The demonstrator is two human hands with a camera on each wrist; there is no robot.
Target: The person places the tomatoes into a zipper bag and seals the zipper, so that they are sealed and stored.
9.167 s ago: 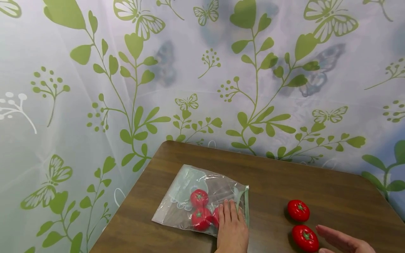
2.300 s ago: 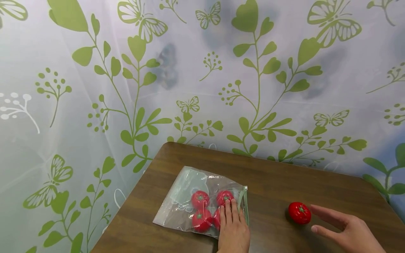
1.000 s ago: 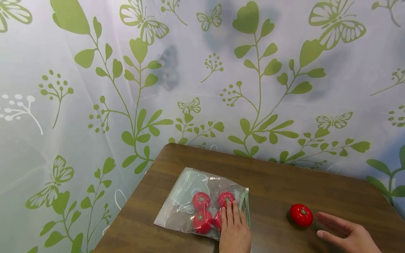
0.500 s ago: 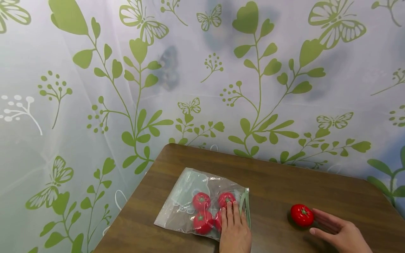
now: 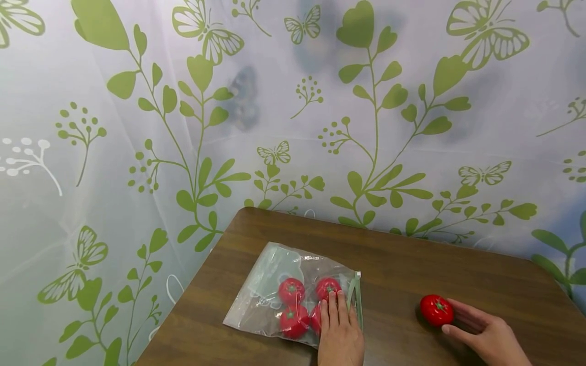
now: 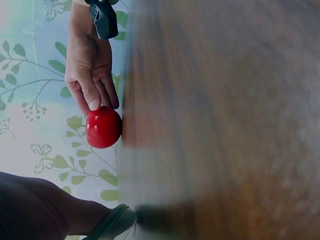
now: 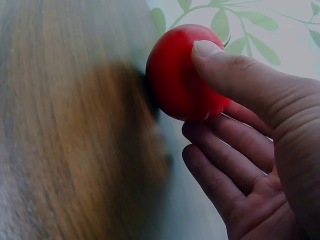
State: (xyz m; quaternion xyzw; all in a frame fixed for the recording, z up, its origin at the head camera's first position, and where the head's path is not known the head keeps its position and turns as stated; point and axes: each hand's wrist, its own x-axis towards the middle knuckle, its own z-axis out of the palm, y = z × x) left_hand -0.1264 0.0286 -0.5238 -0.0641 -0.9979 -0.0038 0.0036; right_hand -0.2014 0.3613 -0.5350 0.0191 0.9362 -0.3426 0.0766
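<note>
A clear zip bag (image 5: 256, 305) with a green zip edge lies on the table. Several red tomatoes (image 5: 294, 321) show through its plastic. On the bag's right part rests my left hand (image 5: 341, 335), fingers extended and partly covering one tomato. To the right sits a lone red tomato (image 5: 437, 310) with a green top. My right hand (image 5: 487, 333) is at its right side, thumb and index finger spread around its near edge. In the right wrist view the thumb (image 7: 235, 75) overlaps the tomato (image 7: 182, 75); the index fingertip is hidden, other fingers below are loosely extended.
The brown wooden table (image 5: 393, 254) has rounded corners at the back. A hanging curtain (image 5: 293, 127) printed with green leaves and butterflies closes off the back and left side.
A second loose tomato beside this one is gone from the table, and another shows in the bag. My right hand has moved left, up to the remaining tomato. My left hand stays on the bag.
</note>
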